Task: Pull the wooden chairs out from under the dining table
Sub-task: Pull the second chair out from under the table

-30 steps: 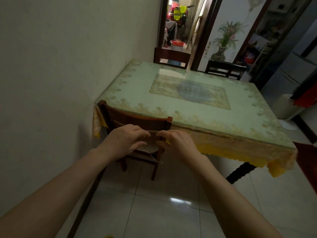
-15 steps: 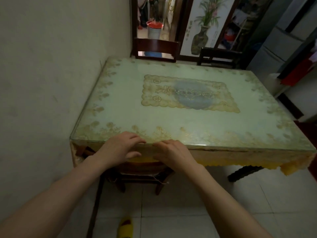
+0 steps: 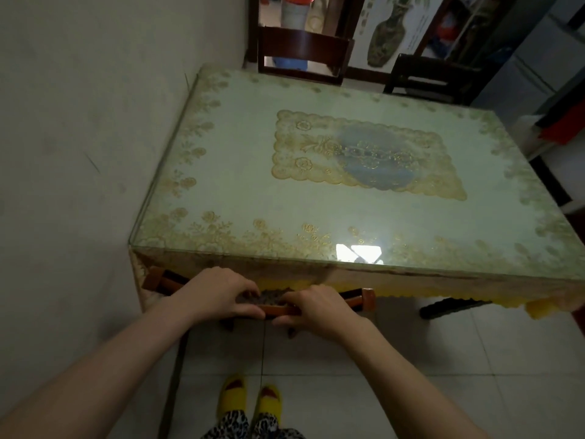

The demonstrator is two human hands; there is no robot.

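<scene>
Near chair (image 3: 364,300): tucked under the near edge of the table (image 3: 316,191), toward its left corner by the wall; only the top rail of the back shows, running left to right just below the yellow fringe of the cloth.
Left hand (image 3: 218,294): curled over the middle of the rail, fingers wrapped round its far side, thumb on the near side; it grips the near chair.
Right hand (image 3: 319,307): just right of the left hand, almost touching it, fingers curled over the same rail, thumb under its near edge; it too grips the near chair.
Chair against hands: the rail passes under both palms and sticks out past them, its left end up by the table corner, its right end clear of the right wrist.
Seat: hidden under the table and the hands; a dark patterned patch shows between the two hands, too blurred to tell what it is.
Far chair, left (image 3: 304,53): dark back standing at the far edge of the table, by the doorway.
Far chair, right (image 3: 433,76): darker back at the far edge, right of the first.
Table top: glass over a pale cloth with gold flower borders and a lace mat in the middle.
Slippers (image 3: 248,403): yellow pair on the tiled floor, near edge, below the hands.
</scene>
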